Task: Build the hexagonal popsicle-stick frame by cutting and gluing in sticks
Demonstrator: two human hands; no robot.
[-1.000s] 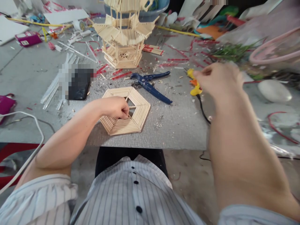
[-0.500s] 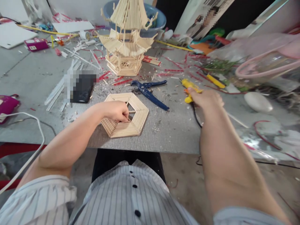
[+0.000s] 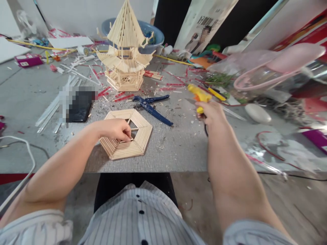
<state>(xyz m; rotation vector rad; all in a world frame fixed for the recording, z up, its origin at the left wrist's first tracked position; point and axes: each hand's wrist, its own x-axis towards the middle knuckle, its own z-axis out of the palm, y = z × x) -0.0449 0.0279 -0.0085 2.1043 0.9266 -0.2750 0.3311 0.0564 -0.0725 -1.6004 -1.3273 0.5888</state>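
Observation:
A flat hexagonal panel [image 3: 139, 131] made of pale wooden sticks lies on the grey table [image 3: 178, 146] near its front edge. My left hand [image 3: 116, 129] rests on the panel, its fingers pinched on a thin stick at the panel's open centre. To the right, my right hand [image 3: 211, 112] is closed around the handle of a yellow glue gun [image 3: 198, 93], whose black cord runs down past my wrist. The gun is lifted a little off the table and is apart from the panel.
Blue cutting pliers [image 3: 150, 105] lie between panel and gun. A stick-built pagoda model [image 3: 125, 51] stands behind, before a blue basin [image 3: 153, 32]. A black phone [image 3: 80, 105] lies left. Red and white stick scraps litter the table. A pink-rimmed clear container [image 3: 268, 73] stands at right.
My right hand has closed on the glue gun and drawn it toward me and to the left. The left hand has stayed on the panel. The camera has tilted up.

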